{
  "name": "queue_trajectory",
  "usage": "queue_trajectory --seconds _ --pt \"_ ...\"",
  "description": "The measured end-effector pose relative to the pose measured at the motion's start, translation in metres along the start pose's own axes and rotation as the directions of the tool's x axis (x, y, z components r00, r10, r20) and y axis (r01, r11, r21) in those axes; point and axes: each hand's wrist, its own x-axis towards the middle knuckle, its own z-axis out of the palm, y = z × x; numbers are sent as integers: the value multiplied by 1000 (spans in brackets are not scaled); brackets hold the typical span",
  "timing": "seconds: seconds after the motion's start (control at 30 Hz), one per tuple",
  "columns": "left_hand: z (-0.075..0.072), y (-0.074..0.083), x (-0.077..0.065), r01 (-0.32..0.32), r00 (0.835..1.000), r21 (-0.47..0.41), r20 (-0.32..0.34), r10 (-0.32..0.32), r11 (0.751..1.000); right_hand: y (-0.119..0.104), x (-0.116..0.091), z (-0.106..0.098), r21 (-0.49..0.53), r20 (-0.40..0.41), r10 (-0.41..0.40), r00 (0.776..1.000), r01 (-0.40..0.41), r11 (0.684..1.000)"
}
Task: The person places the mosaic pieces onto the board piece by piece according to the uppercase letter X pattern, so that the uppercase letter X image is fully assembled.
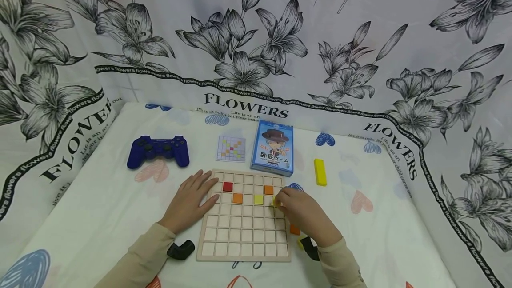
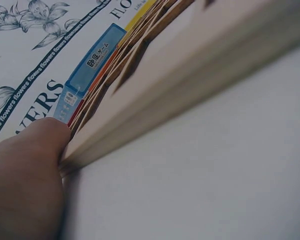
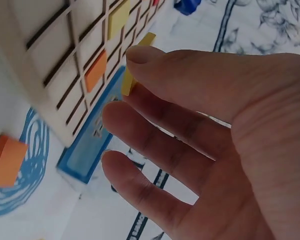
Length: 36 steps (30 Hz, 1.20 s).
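A wooden grid board (image 1: 244, 259) lies on the cloth, with a red tile (image 1: 227, 186), two orange tiles, one at left (image 1: 238, 198) and one at right (image 1: 268, 190), and a yellow tile (image 1: 258, 199) in its upper cells. My left hand (image 1: 191, 203) rests at the board's upper left edge, fingers extended; its thumb (image 2: 35, 145) lies beside the rim. Between thumb and index finger, my right hand (image 1: 306, 212) pinches another yellow tile (image 3: 127, 86) over the board's right side. The right wrist view shows its other fingers loosely bent, holding nothing.
Behind the board stand a blue game box (image 1: 273, 148) and a printed grid card (image 1: 231, 148). A blue game controller (image 1: 158, 151) lies at back left, a yellow block (image 1: 320, 172) at right. A loose orange piece (image 1: 294, 230) sits beside the board's right edge.
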Motion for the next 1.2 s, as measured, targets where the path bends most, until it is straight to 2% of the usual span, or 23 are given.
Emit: queue_trajectory --seconds 0.3,0.43,0.67,0.93,1.2 --pt "-2 1 0 13 999 -7 32 -13 1000 -19 20 9 -43 84 -61 995 64 997" --pt "-2 1 0 12 999 -6 31 -12 1000 -25 25 13 -48 72 -88 994 92 995" --pt "-1 2 2 -1 1000 0 1 1 1000 -31 32 21 8 65 -110 992 110 994" --pt "-1 2 2 2 1000 5 7 -2 1000 -35 37 29 -42 79 -145 986 148 988" --pt "-2 2 1 3 1000 5 2 -3 1000 -38 39 33 -48 90 -154 984 159 986"
